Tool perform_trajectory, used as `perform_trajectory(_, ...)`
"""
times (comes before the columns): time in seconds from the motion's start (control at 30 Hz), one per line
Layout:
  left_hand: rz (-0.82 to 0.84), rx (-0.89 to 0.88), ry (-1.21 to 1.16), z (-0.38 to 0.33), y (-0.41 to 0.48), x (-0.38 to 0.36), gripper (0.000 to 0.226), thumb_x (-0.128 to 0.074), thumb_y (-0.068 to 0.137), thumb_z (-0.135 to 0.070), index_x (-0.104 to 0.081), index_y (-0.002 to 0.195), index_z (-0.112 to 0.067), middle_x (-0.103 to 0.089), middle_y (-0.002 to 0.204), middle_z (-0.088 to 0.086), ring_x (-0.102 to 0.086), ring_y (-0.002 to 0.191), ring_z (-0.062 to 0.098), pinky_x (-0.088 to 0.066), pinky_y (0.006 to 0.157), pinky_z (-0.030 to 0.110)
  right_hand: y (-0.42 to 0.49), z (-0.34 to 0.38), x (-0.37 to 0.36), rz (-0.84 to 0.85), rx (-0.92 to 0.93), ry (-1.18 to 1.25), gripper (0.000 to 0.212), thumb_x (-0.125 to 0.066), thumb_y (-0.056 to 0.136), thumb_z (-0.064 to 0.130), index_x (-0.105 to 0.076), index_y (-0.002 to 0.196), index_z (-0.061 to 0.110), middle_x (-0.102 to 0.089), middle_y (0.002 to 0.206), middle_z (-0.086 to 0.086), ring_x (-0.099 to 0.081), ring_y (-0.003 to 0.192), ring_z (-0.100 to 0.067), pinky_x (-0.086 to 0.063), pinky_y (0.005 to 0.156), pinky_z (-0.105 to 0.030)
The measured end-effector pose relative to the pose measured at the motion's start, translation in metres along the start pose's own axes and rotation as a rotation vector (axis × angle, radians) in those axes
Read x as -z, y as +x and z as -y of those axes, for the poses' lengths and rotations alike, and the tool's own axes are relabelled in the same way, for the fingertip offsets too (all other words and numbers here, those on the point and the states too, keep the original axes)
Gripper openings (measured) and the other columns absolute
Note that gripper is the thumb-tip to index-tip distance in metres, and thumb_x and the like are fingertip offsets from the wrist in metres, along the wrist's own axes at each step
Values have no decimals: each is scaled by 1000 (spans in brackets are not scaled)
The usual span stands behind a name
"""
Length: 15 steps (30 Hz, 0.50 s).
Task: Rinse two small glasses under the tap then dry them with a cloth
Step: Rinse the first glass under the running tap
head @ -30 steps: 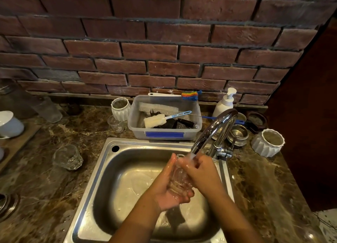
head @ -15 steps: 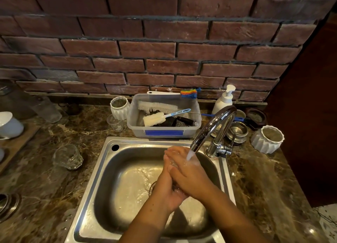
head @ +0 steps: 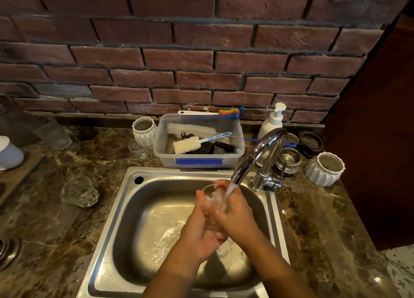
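Observation:
A small clear glass (head: 212,193) is held over the steel sink (head: 125,210) under water running from the chrome tap (head: 257,154). My left hand (head: 199,228) cups the glass from below and the left. My right hand (head: 235,215) wraps around its right side, and the stream hits by its fingers. Most of the glass is hidden between the two hands. A second small faceted glass (head: 78,194) stands on the marble counter left of the sink. No cloth is in view.
A clear plastic tub (head: 197,161) of brushes sits behind the sink, with a soap pump bottle (head: 272,120) to its right. White ribbed cups (head: 324,169) (head: 143,129), metal lids (head: 289,161) and another clear glass (head: 138,150) stand on the counter. A brick wall rises behind.
Both hands have turned the glass under the stream. Its rim, hidden half a second ago, now shows at the top between my fingers.

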<state>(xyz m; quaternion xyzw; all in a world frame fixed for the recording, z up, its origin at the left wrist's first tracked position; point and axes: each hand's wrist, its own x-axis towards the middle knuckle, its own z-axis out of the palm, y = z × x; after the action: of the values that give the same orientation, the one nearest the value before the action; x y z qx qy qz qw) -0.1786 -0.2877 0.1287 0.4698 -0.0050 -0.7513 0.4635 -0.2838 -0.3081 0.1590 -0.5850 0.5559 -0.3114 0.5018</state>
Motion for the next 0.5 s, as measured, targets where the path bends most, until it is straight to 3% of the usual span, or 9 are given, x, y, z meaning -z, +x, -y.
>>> perform_trajectory(0.03,-8,4,11,0,1,0,78,-56,86,-71,-66,129,-7,-71,119,17,-63,112,30,-48,93,41,-1,0,0,18,63,-135,38,-68,82,56,-54,113,39,-59,113,10,-62,105,-6,-55,86,-29)
perform_trajectory(0.1,20,19,53,-1,-2,-3,78,-55,85,-74,-67,128,-10,-70,109,17,-62,92,26,-44,69,31,3,2,4,-12,113,-264,30,-62,82,63,-55,96,37,-61,101,8,-62,93,-5,-53,79,-29)
perform_trajectory(0.17,69,39,113,0,-1,-4,71,-48,89,-73,-76,112,-12,-70,97,18,-61,75,25,-36,49,24,13,3,8,-136,44,-162,30,-64,89,53,-58,75,28,-64,74,3,-62,69,-11,-51,66,-33)
perform_trajectory(0.23,133,57,105,1,-6,-6,73,-41,92,-72,-76,107,-10,-68,90,17,-60,61,24,-33,40,21,24,6,11,-186,-73,29,29,-63,95,38,-61,70,22,-64,65,-3,-61,61,-15,-49,62,-31)
perform_trajectory(0.33,198,73,-13,1,-11,-10,74,-37,94,-72,-65,131,-14,-67,93,17,-60,57,21,-34,38,18,30,8,11,-140,-207,411,32,-60,98,15,-71,68,19,-68,69,-1,-64,70,-16,-49,66,-30)
perform_trajectory(0.4,208,59,-46,2,-11,-8,68,-39,96,-68,-67,131,-17,-70,98,17,-61,60,22,-39,42,21,24,2,11,-105,-176,347,26,-62,96,23,-69,72,20,-67,63,2,-65,64,-14,-51,64,-31)
perform_trajectory(0.5,157,17,148,3,-9,3,65,-36,100,-60,-67,124,-8,-74,101,23,-68,70,32,-51,60,33,17,-7,9,-72,-33,107,34,-63,95,36,-60,66,19,-56,54,5,-54,52,-13,-47,61,-34)
